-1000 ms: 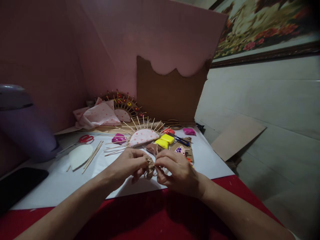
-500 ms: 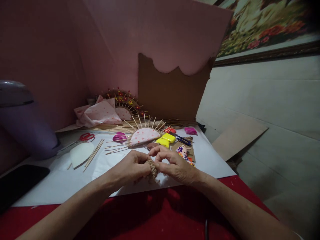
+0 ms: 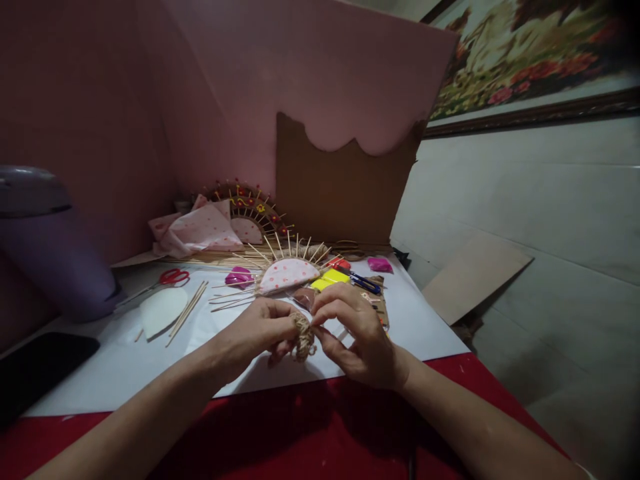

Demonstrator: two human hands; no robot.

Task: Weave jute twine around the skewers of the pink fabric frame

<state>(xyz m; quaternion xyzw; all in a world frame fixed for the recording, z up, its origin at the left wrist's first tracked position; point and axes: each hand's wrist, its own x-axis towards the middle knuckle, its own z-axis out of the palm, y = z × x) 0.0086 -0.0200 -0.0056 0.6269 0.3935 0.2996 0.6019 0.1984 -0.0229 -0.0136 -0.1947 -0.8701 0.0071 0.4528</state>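
My left hand (image 3: 260,330) and my right hand (image 3: 353,333) meet over the near edge of a white sheet (image 3: 125,367). Both pinch a small bundle of tan jute twine (image 3: 303,337) between their fingertips; the bundle hangs a little below the fingers. Just behind the hands lies a pink half-round fan piece (image 3: 289,273) with wooden sticks radiating from it. Yellow clay blocks (image 3: 330,278) lie to its right, partly behind my right hand.
Red-handled scissors (image 3: 170,277), a white oval cut-out (image 3: 161,310) and loose sticks (image 3: 186,312) lie at left. A purple container (image 3: 45,247) and a black phone (image 3: 35,367) sit far left. A cardboard and pink backdrop (image 3: 340,180) stands behind. A red cloth (image 3: 300,427) covers the near table.
My right hand has lifted and turned around the twine bundle, its fingers now arched over the top. The left hand keeps its pinch in nearly the same place.
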